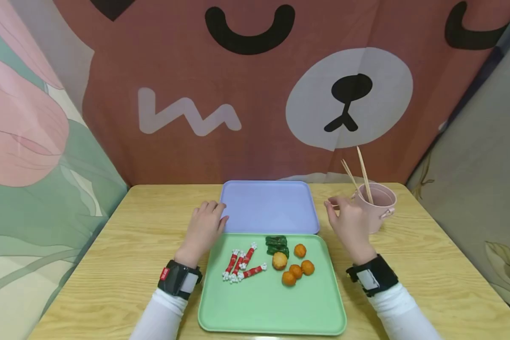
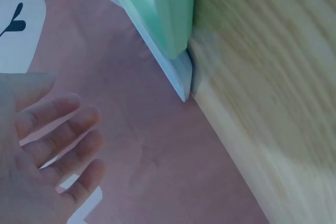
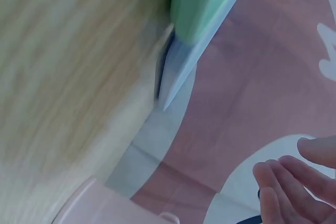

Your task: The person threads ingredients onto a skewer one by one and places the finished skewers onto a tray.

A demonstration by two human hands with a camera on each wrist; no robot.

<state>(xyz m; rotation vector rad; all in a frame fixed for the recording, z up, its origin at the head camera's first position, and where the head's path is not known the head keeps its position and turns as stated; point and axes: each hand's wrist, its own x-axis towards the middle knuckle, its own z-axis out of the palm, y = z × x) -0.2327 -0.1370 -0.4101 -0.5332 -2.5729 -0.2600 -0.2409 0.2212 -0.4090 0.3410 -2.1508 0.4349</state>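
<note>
Two trays: we see a green tray (image 1: 272, 302) nearest us and a lilac tray (image 1: 267, 205) just behind it, edges meeting, both flat on the tabletop (image 1: 123, 264).
Left hand (image 1: 204, 226): it lies flat with its fingers straight, tips touching the lilac tray's left edge — grip released, holding nothing.
Right hand (image 1: 349, 222): it hovers between the lilac tray and the pink cup (image 1: 376, 208), fingers loosely bent; we see nothing pinched in it, so we call that grip released too.
Food: red-and-white wrapped pieces (image 1: 242, 267), a dark green piece (image 1: 277, 245) and orange balls (image 1: 297, 270) all sit on the green tray.
Progress: we judge the work barely begun — the lilac tray is bare, no food is speared or lifted, and two wooden skewers (image 1: 361, 174) stand untouched in the cup.
Around: a bear-face curtain (image 1: 348, 99) hangs behind the tabletop.
In the way: we judge nothing blocks either hand; the cup stands just beside the right one.
</note>
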